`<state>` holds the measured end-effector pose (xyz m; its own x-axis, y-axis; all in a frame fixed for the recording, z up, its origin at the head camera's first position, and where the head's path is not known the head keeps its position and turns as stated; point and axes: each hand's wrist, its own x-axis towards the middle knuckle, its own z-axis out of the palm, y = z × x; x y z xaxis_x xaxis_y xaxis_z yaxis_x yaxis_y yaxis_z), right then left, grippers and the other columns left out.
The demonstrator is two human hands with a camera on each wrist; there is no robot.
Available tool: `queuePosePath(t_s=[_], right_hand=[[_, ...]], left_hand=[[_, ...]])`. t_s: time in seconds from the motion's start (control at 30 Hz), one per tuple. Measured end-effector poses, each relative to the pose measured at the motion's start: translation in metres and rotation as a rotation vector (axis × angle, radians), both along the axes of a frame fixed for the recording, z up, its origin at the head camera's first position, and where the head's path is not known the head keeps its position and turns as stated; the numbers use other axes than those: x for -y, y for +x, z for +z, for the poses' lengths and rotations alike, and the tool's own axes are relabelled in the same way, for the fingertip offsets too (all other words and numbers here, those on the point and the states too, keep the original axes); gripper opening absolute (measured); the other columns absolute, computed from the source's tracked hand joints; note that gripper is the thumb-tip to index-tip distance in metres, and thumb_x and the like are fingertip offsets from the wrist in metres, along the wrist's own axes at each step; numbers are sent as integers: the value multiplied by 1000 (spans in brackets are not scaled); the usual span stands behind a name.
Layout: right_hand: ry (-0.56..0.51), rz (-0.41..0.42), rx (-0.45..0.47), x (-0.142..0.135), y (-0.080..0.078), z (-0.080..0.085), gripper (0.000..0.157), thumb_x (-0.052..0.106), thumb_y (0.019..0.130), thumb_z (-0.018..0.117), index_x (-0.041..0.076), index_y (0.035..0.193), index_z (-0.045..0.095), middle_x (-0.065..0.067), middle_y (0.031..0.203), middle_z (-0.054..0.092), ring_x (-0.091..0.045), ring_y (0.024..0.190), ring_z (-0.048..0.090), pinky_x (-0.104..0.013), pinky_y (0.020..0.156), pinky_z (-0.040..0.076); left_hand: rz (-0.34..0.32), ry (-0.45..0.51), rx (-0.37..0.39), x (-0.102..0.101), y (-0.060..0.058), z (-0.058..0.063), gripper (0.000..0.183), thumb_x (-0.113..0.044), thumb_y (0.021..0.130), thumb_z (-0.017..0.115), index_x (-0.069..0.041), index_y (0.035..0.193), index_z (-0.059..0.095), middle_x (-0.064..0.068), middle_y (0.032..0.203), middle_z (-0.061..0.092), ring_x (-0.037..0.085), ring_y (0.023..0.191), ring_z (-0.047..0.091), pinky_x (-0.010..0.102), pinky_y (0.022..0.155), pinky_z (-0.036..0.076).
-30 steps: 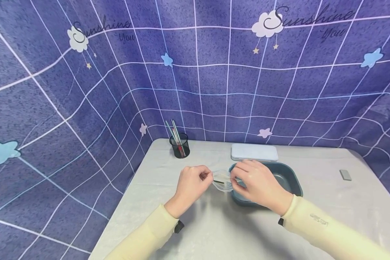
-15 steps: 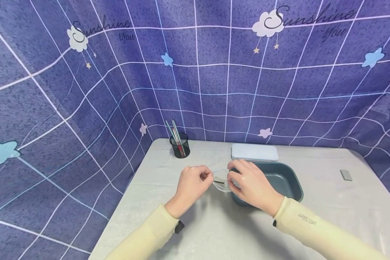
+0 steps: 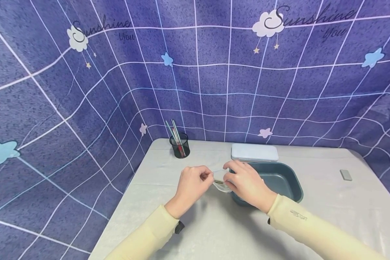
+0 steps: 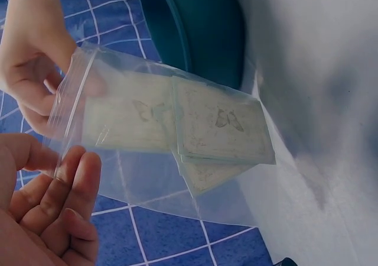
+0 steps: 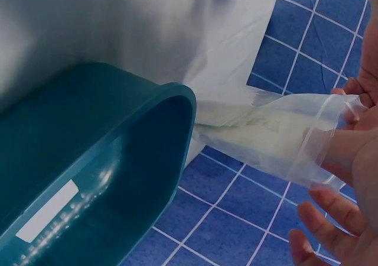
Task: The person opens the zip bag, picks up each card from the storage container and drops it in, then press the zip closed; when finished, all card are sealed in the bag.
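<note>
- Centre of the head view: left hand point(image 3: 195, 180) pinches the edge of a clear plastic bag point(image 4: 142, 177).
- Right hand point(image 3: 250, 184) grips the bag's mouth, one digit inside.
- Through the film: flat, rectangular pale cards point(image 4: 227, 127) with butterfly prints.
- Just right: a smooth, round-cornered teal tub point(image 3: 294, 180).
- Left of centre, farther back: black mesh cup point(image 3: 185, 150).

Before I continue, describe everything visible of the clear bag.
The clear bag looks like thin plastic, with a zip strip by its open mouth. Pale cards inside bear butterfly prints. The left hand pinches the mouth's edge; the right hand reaches partly inside. Its bottom points down beside the teal bin; contact there is unclear.
</note>
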<state>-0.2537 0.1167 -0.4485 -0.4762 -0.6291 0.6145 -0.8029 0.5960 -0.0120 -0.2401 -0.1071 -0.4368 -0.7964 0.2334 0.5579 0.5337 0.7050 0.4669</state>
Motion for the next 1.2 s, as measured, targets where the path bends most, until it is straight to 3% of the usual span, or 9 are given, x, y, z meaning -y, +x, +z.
queuePosePath(t_s=[0.3, 0.77, 1.2], right_hand=[[30, -23, 90, 8, -6, -1, 14, 11, 82, 88, 19, 87, 78, -7, 117, 67, -27, 105, 62, -47, 88, 52], [122, -43, 105, 17, -12, -3, 12, 6, 84, 83, 16, 81, 78, -8, 115, 70, -28, 108, 64, -48, 88, 53], [99, -23, 110, 13, -12, -4, 15, 6, 81, 86, 17, 81, 77, -6, 110, 71, -26, 105, 65, -47, 89, 53]], left_hand=[[-5, -13, -3, 0, -1, -2, 12, -13, 84, 70, -19, 76, 77, -15, 65, 67, -3, 59, 59, 23, 63, 51], [-10, -13, -28, 0, -2, -3, 11, -14, 83, 70, -18, 76, 78, -15, 64, 66, -3, 58, 58, 22, 61, 50], [-4, -10, -25, 0, -2, -3, 11, -14, 83, 72, -20, 75, 77, -16, 65, 66, -3, 59, 58, 22, 62, 50]])
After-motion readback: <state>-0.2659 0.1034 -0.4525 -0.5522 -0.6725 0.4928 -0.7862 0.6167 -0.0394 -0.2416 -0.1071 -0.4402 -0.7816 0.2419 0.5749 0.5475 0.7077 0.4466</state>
